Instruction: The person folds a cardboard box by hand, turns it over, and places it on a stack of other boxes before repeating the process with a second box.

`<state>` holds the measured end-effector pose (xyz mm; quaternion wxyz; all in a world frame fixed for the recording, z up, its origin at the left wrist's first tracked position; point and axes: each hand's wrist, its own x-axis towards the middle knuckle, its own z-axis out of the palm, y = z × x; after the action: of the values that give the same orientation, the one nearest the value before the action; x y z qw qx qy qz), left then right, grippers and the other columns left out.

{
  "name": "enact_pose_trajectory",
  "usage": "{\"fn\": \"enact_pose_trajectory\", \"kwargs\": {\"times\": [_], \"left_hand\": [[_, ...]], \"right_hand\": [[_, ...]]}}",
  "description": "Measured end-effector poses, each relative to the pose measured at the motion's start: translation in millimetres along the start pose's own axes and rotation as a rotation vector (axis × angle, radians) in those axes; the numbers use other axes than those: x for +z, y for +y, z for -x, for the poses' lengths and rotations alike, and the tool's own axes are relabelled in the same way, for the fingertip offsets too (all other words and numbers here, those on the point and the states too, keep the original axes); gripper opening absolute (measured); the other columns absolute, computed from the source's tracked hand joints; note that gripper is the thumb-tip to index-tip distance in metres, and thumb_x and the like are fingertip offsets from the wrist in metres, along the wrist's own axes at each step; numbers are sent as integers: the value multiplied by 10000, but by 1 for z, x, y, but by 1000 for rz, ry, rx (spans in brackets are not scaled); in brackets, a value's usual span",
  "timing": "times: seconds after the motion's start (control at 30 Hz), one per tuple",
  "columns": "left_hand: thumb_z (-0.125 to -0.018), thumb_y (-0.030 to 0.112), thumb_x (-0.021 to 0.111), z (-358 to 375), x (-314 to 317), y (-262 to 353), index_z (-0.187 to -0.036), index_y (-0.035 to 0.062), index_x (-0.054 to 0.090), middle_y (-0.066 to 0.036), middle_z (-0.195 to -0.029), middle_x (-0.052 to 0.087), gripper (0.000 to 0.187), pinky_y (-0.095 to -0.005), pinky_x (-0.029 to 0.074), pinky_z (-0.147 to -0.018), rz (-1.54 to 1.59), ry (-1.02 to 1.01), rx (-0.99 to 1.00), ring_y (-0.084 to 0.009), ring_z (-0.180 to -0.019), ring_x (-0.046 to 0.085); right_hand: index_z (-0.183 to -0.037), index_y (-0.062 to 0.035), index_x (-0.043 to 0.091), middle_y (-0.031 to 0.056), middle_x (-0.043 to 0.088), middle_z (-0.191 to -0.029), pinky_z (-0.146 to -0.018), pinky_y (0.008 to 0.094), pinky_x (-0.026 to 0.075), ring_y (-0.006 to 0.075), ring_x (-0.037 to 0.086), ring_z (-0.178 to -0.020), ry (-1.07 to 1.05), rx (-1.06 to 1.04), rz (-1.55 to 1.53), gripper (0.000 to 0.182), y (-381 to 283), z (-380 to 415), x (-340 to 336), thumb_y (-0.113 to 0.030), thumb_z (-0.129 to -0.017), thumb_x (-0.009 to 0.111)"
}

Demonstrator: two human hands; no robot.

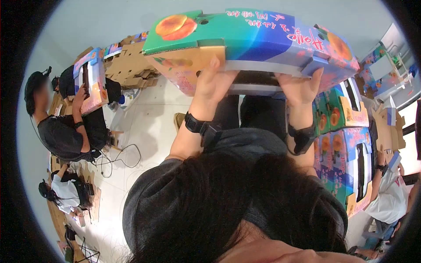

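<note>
A printed cardboard fruit box [263, 39] is raised in front of me, green, blue and pink with peach pictures and upside-down lettering. My left hand [211, 81] grips its near side at the left, thumb up against the cardboard and fingers curled toward the dark opening. On the right, my right hand [300, 87] holds the same near side, thumb pressed by a blue flap [316, 65]. Some fingertips of both hands are hidden by the box. Between my hands a long dark slot [256, 79] shows in the near side.
Similar boxes stand stacked [335, 149] close to my right. At left, a person [63, 136] holds another box [90, 81]; flattened cardboard [129, 59] lies behind. A cable [118, 158] loops over the floor. Other people [68, 193] work at lower left and far right.
</note>
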<state>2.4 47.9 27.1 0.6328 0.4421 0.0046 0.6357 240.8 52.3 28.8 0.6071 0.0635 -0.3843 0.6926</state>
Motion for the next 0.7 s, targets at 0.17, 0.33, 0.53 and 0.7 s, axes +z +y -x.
{"fn": "enact_pose_trajectory", "kwargs": {"times": [0.17, 0.33, 0.53, 0.7], "left_hand": [[-928, 493, 702, -4, 5, -2, -1501, 127, 413, -95, -1482, 502, 739, -515, 349, -1157, 22, 15, 15, -298, -1384, 457], [-979, 317, 675, -10, 6, -2, -1463, 93, 453, -86, -1470, 516, 578, -540, 330, -1180, 170, -4, 24, -294, -1378, 466], [-929, 466, 712, -8, 6, -2, -1488, 89, 416, -106, -1495, 488, 736, -529, 337, -1177, 73, 46, 8, -302, -1387, 454], [-866, 357, 793, 9, 5, -3, -1456, 87, 462, -95, -1448, 536, 729, -549, 335, -1180, 82, -32, -25, -307, -1371, 474]], "right_hand": [[-1432, -130, 471, 92, 584, -1343, -1087, 522, 399, 294, 542, -1253, 376, -3, 138, 766, 7, 2, 39, -685, -917, 589], [-1417, -91, 469, 119, 553, -1356, -1099, 516, 381, 295, 525, -1250, 544, -33, 224, 715, 1, 3, 64, -636, -963, 558], [-1423, -86, 470, 123, 544, -1388, -1167, 581, 306, 318, 508, -1295, 520, 78, 29, 672, -11, 12, 88, -561, -966, 602], [-1416, -101, 495, 126, 541, -1429, -1178, 692, 231, 338, 488, -1340, 405, 96, -94, 650, -14, 19, 102, -526, -948, 649]]}}
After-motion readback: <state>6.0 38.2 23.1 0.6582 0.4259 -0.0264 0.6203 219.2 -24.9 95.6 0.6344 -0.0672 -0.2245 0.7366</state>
